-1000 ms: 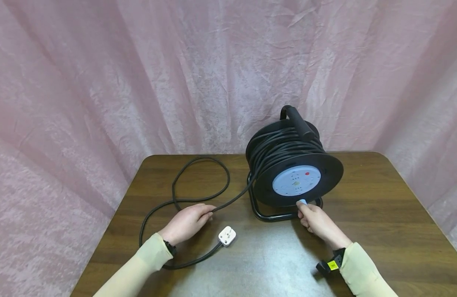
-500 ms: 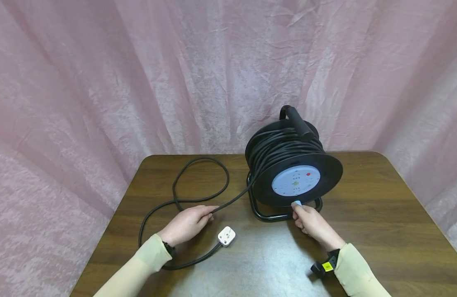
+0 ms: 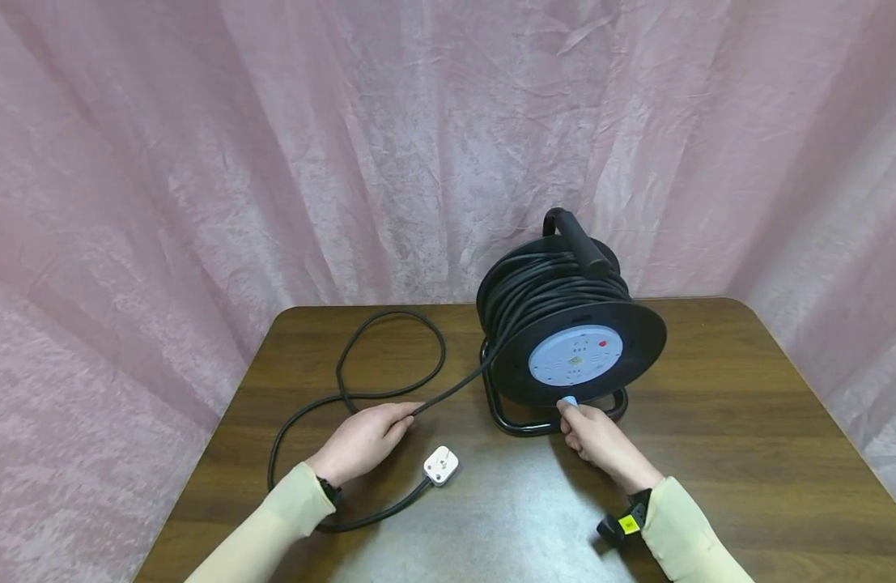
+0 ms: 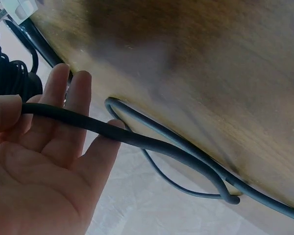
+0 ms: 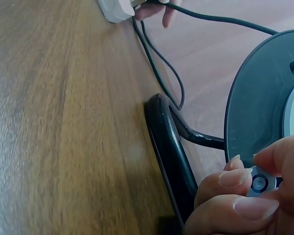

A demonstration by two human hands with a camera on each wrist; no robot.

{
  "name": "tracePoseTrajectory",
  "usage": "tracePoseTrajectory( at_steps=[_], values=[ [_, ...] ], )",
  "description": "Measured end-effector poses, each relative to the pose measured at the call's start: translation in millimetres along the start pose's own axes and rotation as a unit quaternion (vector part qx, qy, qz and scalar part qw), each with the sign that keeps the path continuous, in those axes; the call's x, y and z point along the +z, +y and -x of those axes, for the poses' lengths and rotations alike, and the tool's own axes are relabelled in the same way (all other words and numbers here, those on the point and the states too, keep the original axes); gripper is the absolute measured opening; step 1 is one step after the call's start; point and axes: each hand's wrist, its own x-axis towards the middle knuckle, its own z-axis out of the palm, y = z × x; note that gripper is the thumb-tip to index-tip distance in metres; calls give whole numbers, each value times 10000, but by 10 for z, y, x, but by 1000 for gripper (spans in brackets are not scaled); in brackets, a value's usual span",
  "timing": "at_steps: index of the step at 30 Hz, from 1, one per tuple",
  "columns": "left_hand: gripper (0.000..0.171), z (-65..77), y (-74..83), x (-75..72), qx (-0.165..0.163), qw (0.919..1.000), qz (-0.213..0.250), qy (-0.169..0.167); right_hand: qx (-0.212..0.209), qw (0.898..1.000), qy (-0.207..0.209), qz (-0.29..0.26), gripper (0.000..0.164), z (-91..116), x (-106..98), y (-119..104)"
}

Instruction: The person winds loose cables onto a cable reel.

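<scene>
A black cable reel [image 3: 643,344] stands on its tubular stand [image 3: 522,430], wound with cable, a pale socket panel [image 3: 557,364] with a red button on its face. My right hand [image 3: 596,444] pinches a small light-blue knob [image 5: 258,181] low on that face, between thumb and curled fingers. To the left, my left hand [image 3: 363,441] holds the black cable [image 3: 455,392] that runs off the reel. In the left wrist view the cable [image 4: 137,140] crosses the fingers beneath the thumb. A white three-pin plug [image 3: 441,465] at the cable's end lies between the hands.
Loose cable forms a loop [image 3: 442,340] on the wooden table [image 3: 746,421], left of the reel. The reel's carrying handle [image 3: 582,247] rises at the top. A pink curtain [image 3: 346,162] hangs behind the table.
My right hand has moved left along the lower face with the knob, and the reel's face has turned slightly. The left hand stays on the cable. The head view has shifted slightly.
</scene>
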Motion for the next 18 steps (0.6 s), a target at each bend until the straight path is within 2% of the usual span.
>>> tracePoseTrajectory(
  at_steps=[4, 12, 18],
  values=[
    [32, -2, -6, 2, -58, 10000, 57, 13, 8, 10000, 41, 35, 51, 6, 23, -17],
    [26, 14, -13, 0, -431, 9985, 244, 253, -2, 10000, 52, -8, 50, 10, 95, -38],
    [30, 22, -17, -9, -433, 9985, 333, 96, -4, 9999, -36, -153, 49, 7, 164, -69]
  ],
)
